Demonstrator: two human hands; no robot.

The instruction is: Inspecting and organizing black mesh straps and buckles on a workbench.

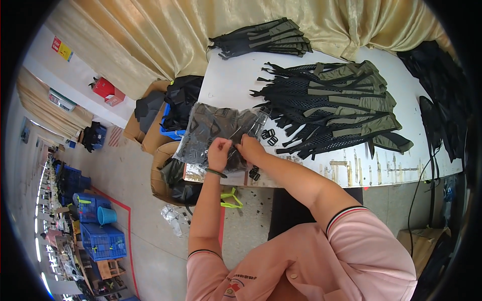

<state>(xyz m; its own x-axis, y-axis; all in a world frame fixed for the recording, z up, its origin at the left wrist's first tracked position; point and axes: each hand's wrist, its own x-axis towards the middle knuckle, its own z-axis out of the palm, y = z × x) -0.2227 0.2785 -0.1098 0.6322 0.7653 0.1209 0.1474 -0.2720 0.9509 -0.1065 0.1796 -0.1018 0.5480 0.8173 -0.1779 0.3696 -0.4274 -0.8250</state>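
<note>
A clear plastic bag (201, 123) full of dark pieces lies at the table's near left corner. Over it my left hand (219, 153) is closed in a pinch, a dark band around its wrist. Just to the right, my right hand (251, 149) is closed too, its fingertips pointing toward the left ones with a small gap between. What the fingertips pinch is too small to make out. Black plastic buckles (269, 136) lie right of the bag, and more black buckles (254, 173) sit by the table's front edge.
Olive and black mesh straps (346, 103) lie in a row across the white table (236, 75); another strap bundle (263, 37) is behind. Left of the table stand cardboard boxes (163, 170) and a blue crate (173, 134) with black fabric. Black straps (432, 125) hang at right.
</note>
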